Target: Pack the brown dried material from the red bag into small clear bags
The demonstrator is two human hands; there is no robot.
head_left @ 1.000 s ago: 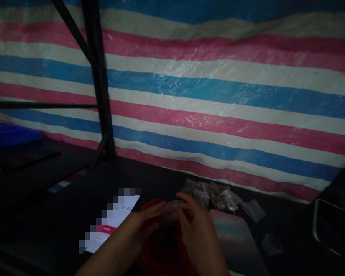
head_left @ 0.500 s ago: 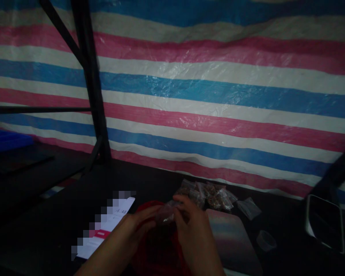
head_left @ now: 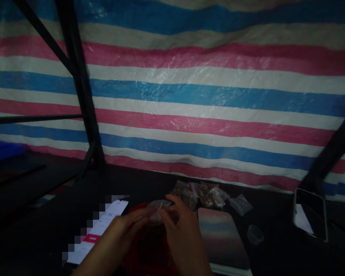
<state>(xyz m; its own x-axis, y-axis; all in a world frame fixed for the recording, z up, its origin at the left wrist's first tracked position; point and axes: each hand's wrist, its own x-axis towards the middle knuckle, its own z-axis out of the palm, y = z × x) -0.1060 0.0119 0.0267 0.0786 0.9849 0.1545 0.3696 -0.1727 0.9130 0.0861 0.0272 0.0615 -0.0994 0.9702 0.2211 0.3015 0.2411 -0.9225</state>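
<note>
A small clear plastic bag [head_left: 157, 209] is held between my two hands, over a red container [head_left: 138, 208] with dark contents that are hard to make out. My left hand [head_left: 132, 224] grips the bag's left side, fingers pressed together. From the right, my right hand [head_left: 182, 228] pinches the bag with bent fingers near its top edge. Whether anything is inside this bag is too dim to tell. Just beyond my right hand lies a pile of small zip bags [head_left: 208, 194] filled with brownish pieces.
A flat silver plate on a white base [head_left: 222, 237] lies right of my hands. Past it are a flat clear bag [head_left: 240, 204], a small clear cup [head_left: 255, 234] and a propped phone [head_left: 310, 214]. A lit screen [head_left: 102, 229] lies left. Striped sheeting [head_left: 207, 126] hangs behind.
The view has turned slightly right and up, so everything sits further left. Both hands keep hold of the bag above the red container, with only slight finger movement.
</note>
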